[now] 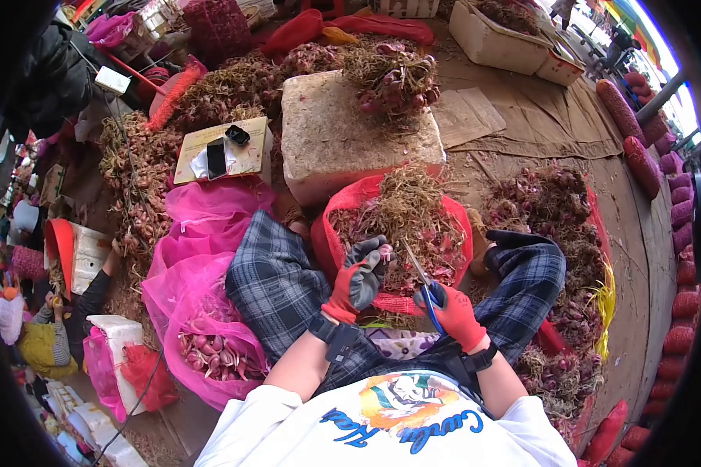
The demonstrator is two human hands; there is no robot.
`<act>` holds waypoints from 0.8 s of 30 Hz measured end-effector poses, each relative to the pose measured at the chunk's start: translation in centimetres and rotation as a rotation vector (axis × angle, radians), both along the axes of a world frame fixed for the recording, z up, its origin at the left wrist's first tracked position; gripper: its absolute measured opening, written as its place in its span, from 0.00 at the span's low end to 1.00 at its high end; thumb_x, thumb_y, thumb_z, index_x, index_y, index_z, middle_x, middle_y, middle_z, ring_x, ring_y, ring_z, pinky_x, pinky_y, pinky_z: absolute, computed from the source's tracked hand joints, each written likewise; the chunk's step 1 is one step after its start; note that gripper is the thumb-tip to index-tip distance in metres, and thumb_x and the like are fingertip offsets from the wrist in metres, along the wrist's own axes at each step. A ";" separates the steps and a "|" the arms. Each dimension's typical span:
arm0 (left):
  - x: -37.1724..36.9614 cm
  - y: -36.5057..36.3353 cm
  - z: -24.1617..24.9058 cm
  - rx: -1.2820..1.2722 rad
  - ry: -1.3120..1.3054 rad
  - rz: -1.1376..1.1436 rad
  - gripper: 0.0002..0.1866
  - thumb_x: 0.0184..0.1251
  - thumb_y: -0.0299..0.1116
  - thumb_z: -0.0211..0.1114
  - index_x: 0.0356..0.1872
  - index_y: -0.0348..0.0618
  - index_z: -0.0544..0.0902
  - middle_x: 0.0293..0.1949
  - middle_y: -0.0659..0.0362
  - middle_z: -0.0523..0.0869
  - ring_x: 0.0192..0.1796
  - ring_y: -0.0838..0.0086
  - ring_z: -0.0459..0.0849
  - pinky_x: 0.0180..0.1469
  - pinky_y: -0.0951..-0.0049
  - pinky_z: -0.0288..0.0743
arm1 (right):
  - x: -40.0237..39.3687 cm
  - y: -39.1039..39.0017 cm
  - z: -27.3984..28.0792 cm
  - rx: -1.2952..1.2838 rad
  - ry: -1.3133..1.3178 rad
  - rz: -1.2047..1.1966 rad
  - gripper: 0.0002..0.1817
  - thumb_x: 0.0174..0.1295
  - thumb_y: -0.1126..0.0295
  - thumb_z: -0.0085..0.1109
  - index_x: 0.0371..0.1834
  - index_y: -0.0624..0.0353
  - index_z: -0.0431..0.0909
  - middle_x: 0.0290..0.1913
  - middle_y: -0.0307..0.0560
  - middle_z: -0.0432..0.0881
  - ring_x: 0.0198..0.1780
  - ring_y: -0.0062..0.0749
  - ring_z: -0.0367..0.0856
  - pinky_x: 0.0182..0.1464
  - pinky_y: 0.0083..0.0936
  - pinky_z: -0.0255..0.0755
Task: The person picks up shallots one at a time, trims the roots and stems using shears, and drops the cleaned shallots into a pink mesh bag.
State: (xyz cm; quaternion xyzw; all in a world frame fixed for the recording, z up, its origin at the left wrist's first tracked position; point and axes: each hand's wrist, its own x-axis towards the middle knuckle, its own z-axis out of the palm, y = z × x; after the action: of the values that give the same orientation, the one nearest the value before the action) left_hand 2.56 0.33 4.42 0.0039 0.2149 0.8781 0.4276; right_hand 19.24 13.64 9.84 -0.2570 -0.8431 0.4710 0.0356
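My left hand (356,279), in a grey and red work glove, is closed around a small purple-red shallot (385,252) that shows at the fingertips. In a matching glove, my right hand (457,317) grips a pair of scissors (417,266) by blue handles. Their blades point up and left, close to the shallot but apart from it. Both hands are over the near side of a red mesh sack (463,221) between my knees. Dry stalks and roots (405,198) fill the sack, with purple skins and trimmings among them.
A foam block (315,124) beyond the sack bears a shallot bundle (391,84). To the left, a pink mesh bag (160,280) holds trimmed shallots (220,356). A phone (216,158) lies on a box. More bundles (549,202) lie right; another person (47,342) is far left.
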 end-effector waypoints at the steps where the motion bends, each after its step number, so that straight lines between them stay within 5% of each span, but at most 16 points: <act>1: 0.0 0.0 -0.2 -0.015 0.013 0.016 0.16 0.67 0.23 0.57 0.56 0.41 0.73 0.52 0.59 0.80 0.53 0.72 0.80 0.57 0.71 0.74 | -0.1 -0.1 0.1 0.057 -0.010 0.007 0.20 0.53 0.50 0.66 0.38 0.56 0.79 0.30 0.49 0.82 0.32 0.47 0.81 0.35 0.34 0.72; 6: -0.3 0.2 -1.7 -0.005 0.113 0.077 0.19 0.66 0.18 0.55 0.58 0.39 0.72 0.52 0.58 0.80 0.54 0.72 0.79 0.59 0.73 0.73 | -0.3 -0.8 -0.4 0.300 -0.085 0.025 0.23 0.52 0.49 0.66 0.40 0.56 0.79 0.35 0.50 0.83 0.36 0.47 0.82 0.37 0.36 0.74; 15: 0.6 0.3 -2.6 -0.109 0.089 0.091 0.18 0.67 0.18 0.55 0.56 0.40 0.74 0.49 0.59 0.80 0.53 0.75 0.79 0.58 0.77 0.73 | -0.9 -1.7 -1.2 0.336 -0.125 0.026 0.24 0.52 0.46 0.64 0.39 0.56 0.80 0.32 0.51 0.83 0.34 0.47 0.82 0.35 0.36 0.74; 18: 0.4 0.0 -1.9 -0.168 0.019 0.045 0.17 0.67 0.18 0.56 0.56 0.41 0.75 0.48 0.60 0.80 0.53 0.76 0.79 0.59 0.78 0.73 | -0.7 -1.0 -1.6 0.280 -0.290 0.028 0.24 0.54 0.45 0.63 0.35 0.57 0.81 0.29 0.53 0.82 0.32 0.48 0.82 0.33 0.35 0.73; 24: -0.2 0.6 -2.8 -0.241 0.315 0.169 0.19 0.66 0.15 0.55 0.57 0.39 0.73 0.51 0.57 0.77 0.52 0.76 0.79 0.60 0.78 0.72 | -0.8 -0.7 0.2 0.077 -0.112 -0.006 0.22 0.55 0.47 0.64 0.31 0.57 0.81 0.28 0.53 0.81 0.32 0.49 0.82 0.32 0.35 0.71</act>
State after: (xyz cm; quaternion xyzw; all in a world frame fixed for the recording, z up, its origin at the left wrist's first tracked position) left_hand 2.38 0.89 1.60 0.0717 0.3820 0.8673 0.3110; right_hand 18.43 12.98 10.04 -0.2840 -0.8604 0.4231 -0.0004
